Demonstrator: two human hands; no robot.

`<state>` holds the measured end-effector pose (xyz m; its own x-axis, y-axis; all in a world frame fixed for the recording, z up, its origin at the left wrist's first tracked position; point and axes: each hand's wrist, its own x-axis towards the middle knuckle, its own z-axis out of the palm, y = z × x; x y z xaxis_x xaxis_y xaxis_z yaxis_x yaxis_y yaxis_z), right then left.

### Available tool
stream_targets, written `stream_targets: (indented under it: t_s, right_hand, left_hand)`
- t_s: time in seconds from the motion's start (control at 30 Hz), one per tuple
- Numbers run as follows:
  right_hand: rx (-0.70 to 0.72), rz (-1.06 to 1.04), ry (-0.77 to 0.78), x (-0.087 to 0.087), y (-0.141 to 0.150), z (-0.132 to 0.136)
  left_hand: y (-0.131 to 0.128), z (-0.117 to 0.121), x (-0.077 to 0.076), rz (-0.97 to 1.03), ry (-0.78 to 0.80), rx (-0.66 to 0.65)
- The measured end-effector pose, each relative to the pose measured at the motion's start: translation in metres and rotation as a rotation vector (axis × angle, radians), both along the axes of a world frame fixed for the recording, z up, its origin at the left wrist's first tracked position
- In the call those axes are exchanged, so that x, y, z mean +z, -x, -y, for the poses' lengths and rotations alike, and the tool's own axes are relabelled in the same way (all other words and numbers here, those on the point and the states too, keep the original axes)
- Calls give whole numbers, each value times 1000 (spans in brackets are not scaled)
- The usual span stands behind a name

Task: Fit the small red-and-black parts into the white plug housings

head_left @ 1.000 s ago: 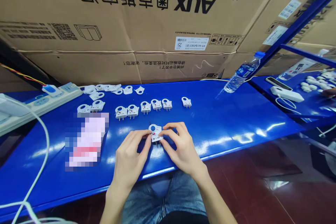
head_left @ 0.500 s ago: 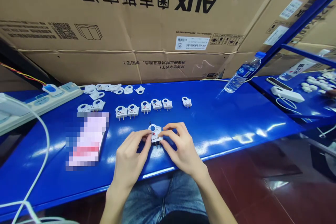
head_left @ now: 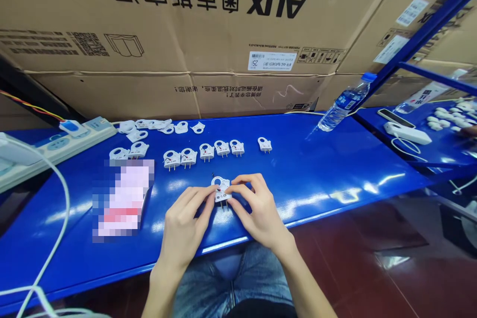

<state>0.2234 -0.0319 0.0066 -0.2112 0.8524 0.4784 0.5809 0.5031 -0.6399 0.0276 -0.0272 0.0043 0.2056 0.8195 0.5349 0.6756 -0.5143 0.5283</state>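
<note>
Between my hands, just above the blue tabletop near its front edge, is a white plug housing (head_left: 222,197) with a round hole at its top and two metal prongs pointing toward me. My left hand (head_left: 188,216) pinches its left side, the index fingertip on the front face by a small red part. The right side is gripped by my right hand (head_left: 257,206), its index finger lying across the face. Behind them stands a row of similar white plugs (head_left: 189,157), with one more plug (head_left: 265,145) apart to the right.
Other white plug pieces (head_left: 181,127) lie at the back left beside a power strip (head_left: 59,146). A pixelated pink packet (head_left: 126,198) is at left, near a white cable (head_left: 66,198). A water bottle (head_left: 345,104) leans at back right. Large cardboard boxes (head_left: 156,35) wall the rear.
My left index fingertip has slid a little inward and up over the plug's face. The plug has shifted very slightly; my right hand keeps its hold.
</note>
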Motion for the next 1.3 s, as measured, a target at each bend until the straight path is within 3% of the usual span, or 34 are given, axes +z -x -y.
stream_targets:
  t_s: [0.5, 0.73, 0.97, 1.17, 1.3]
  right_hand:
    - [-68, -34, 24, -2, -1, -1]
    - [-203, -93, 22, -1, -15, -10]
    - [-357, 24, -3, 4, -52, -51]
    - [-354, 208, 80, 7, -70, -99]
    - [-359, 237, 137, 0, -71, -113]
  left_hand:
    - [-1, 0, -4, -2, 81, 108]
    - [0, 0, -6, 7, 157, 89]
    - [0, 0, -6, -26, 161, 42]
    - [0, 0, -4, -52, 158, 35]
    - [0, 0, -4, -56, 164, 37]
